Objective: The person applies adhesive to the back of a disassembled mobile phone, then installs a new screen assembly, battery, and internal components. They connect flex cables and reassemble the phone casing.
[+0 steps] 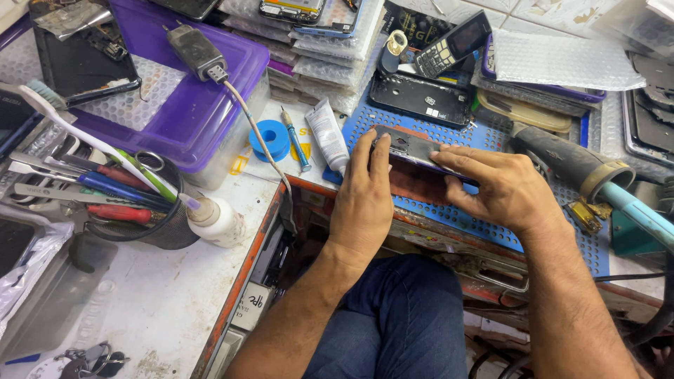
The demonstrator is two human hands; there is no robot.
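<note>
Both hands hold one thing between them: a dark, flat phone body (414,149) lying lengthwise on the blue perforated mat (491,224) at the near edge of the bench (161,309). The left hand (363,193) has a narrow grip, fingers laid flat over the phone body's left end, thumb tucked under out of sight. The right hand (502,189) presses its fingertips along the right part of the same piece, its grip closed on the edge.

Just left of the left hand lies a white tube (327,135), then a small screwdriver (296,140) and a blue spool (271,139). Farther back on the mat rests a black phone back cover (421,98), with a keypad phone (449,43) beyond it. To the right of the right hand sits a hot-air tool (583,165) with a teal handle. On the far left stand a purple-lidded box (189,91), a cup of tools (151,217) and a small white bottle (214,219).
</note>
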